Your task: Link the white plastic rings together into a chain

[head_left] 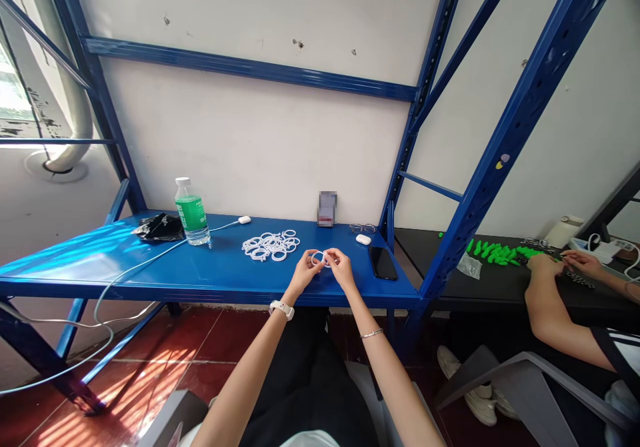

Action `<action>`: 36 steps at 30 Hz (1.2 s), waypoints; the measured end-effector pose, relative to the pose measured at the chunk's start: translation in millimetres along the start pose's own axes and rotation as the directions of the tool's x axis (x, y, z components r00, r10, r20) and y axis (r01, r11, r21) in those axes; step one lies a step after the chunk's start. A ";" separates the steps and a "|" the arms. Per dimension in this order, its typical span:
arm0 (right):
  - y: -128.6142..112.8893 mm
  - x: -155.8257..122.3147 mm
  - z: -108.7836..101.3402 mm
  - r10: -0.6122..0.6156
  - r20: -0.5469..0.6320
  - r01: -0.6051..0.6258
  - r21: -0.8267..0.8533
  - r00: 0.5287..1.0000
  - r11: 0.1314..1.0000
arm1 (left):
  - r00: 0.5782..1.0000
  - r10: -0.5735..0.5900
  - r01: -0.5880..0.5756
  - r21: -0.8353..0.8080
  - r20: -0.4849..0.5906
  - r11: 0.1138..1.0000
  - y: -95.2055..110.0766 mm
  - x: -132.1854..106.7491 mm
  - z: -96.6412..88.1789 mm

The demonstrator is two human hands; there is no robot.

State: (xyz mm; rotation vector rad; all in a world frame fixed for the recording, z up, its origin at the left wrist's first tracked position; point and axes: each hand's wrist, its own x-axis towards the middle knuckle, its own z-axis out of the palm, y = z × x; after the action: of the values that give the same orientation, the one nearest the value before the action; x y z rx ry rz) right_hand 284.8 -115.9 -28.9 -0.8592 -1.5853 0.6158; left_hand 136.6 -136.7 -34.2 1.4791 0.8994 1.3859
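Note:
Between my two hands, just above the front part of the blue table (pixel 220 270), is a white ring (pixel 314 258). My left hand (pixel 306 270) pinches it from the left, and my right hand (pixel 340 267) has thumb and fingers closed on its right side. The fingers partly cover the ring, so its finer details are hidden. Beyond my left hand lies a loose pile of similar white rings (pixel 271 244), some with small tabs. To the right of my right hand rests a black phone (pixel 383 263), flat on the tabletop.
A water bottle (pixel 193 212) stands beside a black plastic bag (pixel 159 227), with a white cable (pixel 145 262) running past. At the back are an upright phone (pixel 327 208), glasses (pixel 362 228) and a white case (pixel 363 240). Right, a co-worker's hands (pixel 547 265) handle green pieces (pixel 495 252) beyond a blue post (pixel 500 147).

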 end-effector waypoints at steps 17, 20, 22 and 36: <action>-3.8 -1.1 -0.8 0.008 0.008 -0.008 -0.022 1.000 1.000 | 1.000 -0.003 0.003 0.043 0.011 0.999 -0.3 -0.1 0.9; -4.0 -1.3 -1.2 0.009 0.013 -0.008 -0.020 1.000 1.000 | 1.000 -0.001 0.000 0.047 0.014 0.999 -0.3 -0.4 0.5; -3.4 -1.3 -1.2 0.014 0.014 -0.014 -0.015 1.000 1.000 | 1.000 0.003 -0.004 0.044 0.016 0.999 -0.5 -0.3 0.3; -2.1 -1.2 -1.2 0.000 0.019 0.001 -0.033 1.000 0.999 | 1.000 0.005 -0.005 0.026 0.017 1.000 -0.8 0.0 0.0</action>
State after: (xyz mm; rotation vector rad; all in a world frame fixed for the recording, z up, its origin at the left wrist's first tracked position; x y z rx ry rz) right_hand 285.6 -118.2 -27.7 -0.8795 -1.6166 0.6002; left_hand 136.7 -136.4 -35.0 1.5112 0.9068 1.3683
